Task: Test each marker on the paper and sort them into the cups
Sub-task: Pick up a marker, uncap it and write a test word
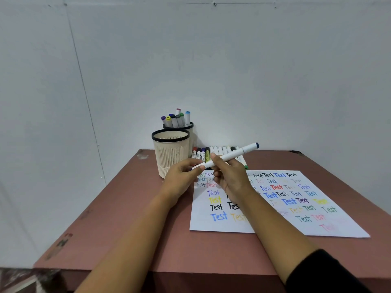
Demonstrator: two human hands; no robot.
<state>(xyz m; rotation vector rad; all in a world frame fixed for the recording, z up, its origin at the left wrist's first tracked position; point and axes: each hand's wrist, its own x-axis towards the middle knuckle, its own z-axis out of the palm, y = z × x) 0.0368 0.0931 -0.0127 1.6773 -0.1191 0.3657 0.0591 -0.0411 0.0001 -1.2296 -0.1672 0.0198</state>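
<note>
We hold the white marker (230,155) above the far-left corner of the paper (220,226), dark-blue end toward 2 o'clock. Our right hand (231,177) grips its barrel and our left hand (182,177) pinches its near tip. At 11 o'clock stand the front cup (171,155) and the marker-filled rear cup (189,125).

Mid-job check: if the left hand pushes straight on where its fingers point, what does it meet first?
The near end of the white marker, which the left hand seems to pinch. Just beyond it sit the fingers of the right hand, gripping the barrel. Depth is unclear.
</note>
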